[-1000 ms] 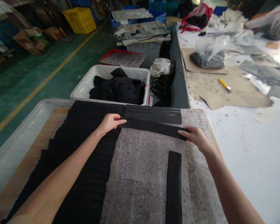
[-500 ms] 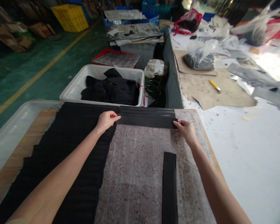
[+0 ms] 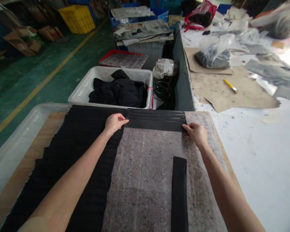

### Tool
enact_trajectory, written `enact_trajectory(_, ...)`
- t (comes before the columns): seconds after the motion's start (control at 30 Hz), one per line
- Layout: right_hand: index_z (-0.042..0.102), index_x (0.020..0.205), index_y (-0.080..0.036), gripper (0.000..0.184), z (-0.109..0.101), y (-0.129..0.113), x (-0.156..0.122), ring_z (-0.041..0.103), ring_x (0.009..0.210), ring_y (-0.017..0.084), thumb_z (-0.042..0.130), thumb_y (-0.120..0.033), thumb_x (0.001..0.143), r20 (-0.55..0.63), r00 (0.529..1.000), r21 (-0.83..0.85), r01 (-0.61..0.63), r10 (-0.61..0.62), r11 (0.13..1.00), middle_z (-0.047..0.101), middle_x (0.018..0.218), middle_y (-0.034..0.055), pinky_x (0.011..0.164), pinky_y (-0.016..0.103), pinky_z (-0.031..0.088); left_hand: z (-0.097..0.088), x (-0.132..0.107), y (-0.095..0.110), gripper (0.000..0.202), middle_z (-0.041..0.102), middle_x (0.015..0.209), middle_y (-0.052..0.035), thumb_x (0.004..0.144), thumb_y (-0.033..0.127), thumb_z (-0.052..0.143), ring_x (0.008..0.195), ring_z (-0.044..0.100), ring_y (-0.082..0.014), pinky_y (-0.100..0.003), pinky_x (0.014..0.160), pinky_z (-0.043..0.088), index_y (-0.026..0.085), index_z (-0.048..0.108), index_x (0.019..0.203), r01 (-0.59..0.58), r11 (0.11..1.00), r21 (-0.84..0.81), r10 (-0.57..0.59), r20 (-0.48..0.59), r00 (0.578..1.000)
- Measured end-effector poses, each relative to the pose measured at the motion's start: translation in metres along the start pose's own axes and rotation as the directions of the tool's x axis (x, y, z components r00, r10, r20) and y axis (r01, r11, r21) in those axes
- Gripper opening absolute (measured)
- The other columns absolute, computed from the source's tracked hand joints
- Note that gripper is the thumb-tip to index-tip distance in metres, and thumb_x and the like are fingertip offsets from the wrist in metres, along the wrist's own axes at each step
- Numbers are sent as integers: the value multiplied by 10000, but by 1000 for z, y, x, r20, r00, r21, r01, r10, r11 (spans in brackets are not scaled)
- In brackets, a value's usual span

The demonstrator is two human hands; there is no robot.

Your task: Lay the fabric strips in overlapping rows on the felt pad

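A black fabric strip (image 3: 154, 125) lies crosswise near the far edge of a speckled grey board (image 3: 140, 174), below several overlapping black strips. At its left end, my left hand (image 3: 115, 123) is closed, thumb and fingers pinching the corner. My right hand (image 3: 197, 132) grips the right end between thumb and fingertips. Left of the bare surface, rows of black strips (image 3: 74, 161) overlap one another. Another black strip (image 3: 179, 193) lies lengthwise on the board, between my forearms.
Beyond the board stands a white bin (image 3: 74, 93) of black fabric pieces, beside a stool with a wrapped seat (image 3: 163, 67). On the white table (image 3: 261, 154) at right are brown paper (image 3: 246, 91), a yellow-handled brush (image 3: 230, 86) and a plastic bag (image 3: 214, 56) of dark material.
The view has shifted slightly, so everything appears a little further right. Both hands stay at the strip's ends, and the strip lies in the same place on the board.
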State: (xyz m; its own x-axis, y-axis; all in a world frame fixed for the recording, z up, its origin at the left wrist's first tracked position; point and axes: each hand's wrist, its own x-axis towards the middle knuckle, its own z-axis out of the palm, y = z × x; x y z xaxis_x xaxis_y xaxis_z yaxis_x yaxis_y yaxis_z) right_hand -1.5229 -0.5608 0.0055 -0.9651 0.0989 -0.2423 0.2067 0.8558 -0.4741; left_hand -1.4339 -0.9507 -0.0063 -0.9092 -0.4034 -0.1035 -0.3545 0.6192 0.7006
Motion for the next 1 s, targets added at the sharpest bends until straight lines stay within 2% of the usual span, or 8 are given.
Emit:
enact_trajectory(0.17,618,653,-206,411,-1,-3,-1,536,524,155,575,-590,792,8,1000,-53,-15,15,998,622,566,21,509,257,305,-1,-1,1,312,514,437,48,655,472,712,381,486,-103,-213,444,326,183,593,675,2,998,-61,0,31,1000)
enact_trajectory(0.5,633,674,-214,411,0,-8,-2,568,594,179,575,-603,795,-55,998,-148,-37,29,988,637,613,36,534,265,315,-1,1,5,287,549,512,52,649,408,725,372,480,-100,-222,424,323,189,555,722,81,996,-48,-78,61,995)
enact_trajectory(0.57,635,710,-213,404,2,-8,-3,568,589,177,591,-607,783,-80,995,-139,-68,58,988,636,624,33,538,266,322,2,-1,3,302,559,542,56,656,400,732,401,502,-110,-229,453,347,196,551,784,40,999,-21,-40,6,999)
enact_trajectory(0.67,629,765,-214,381,5,-9,-5,575,614,185,609,-595,779,-136,988,-123,-93,76,988,634,637,30,552,269,337,6,-9,3,251,593,619,37,705,361,715,536,567,-133,-236,541,380,204,566,832,-83,990,113,97,-115,989)
enact_trajectory(0.77,613,740,-213,367,8,-9,-4,586,648,200,622,-578,773,-165,984,-122,-83,62,989,627,636,34,558,272,344,8,-17,6,131,639,734,-3,777,326,659,673,599,-155,-246,601,386,208,609,808,-178,951,251,214,-121,969)
enact_trajectory(0.83,598,713,-209,361,8,-8,-5,586,632,194,623,-563,773,-159,986,-73,-64,52,995,620,627,30,556,271,351,9,-20,8,105,649,778,-16,800,314,638,699,600,-163,-252,606,383,210,624,802,-197,936,292,236,-106,966)
enact_trajectory(0.9,594,753,-202,332,6,-3,-11,584,598,174,581,-528,811,-134,991,70,-4,13,998,626,639,21,555,265,369,8,-21,8,99,651,787,-20,795,308,644,702,598,-167,-254,603,381,211,634,814,-191,935,300,232,-109,967)
enact_trajectory(1.0,599,870,-192,309,-3,11,-40,600,605,158,508,-486,864,-121,983,222,159,-135,962,655,717,25,571,262,398,8,-19,5,100,645,753,-15,763,299,670,675,589,-162,-252,594,384,211,645,803,-176,950,258,212,-118,970)
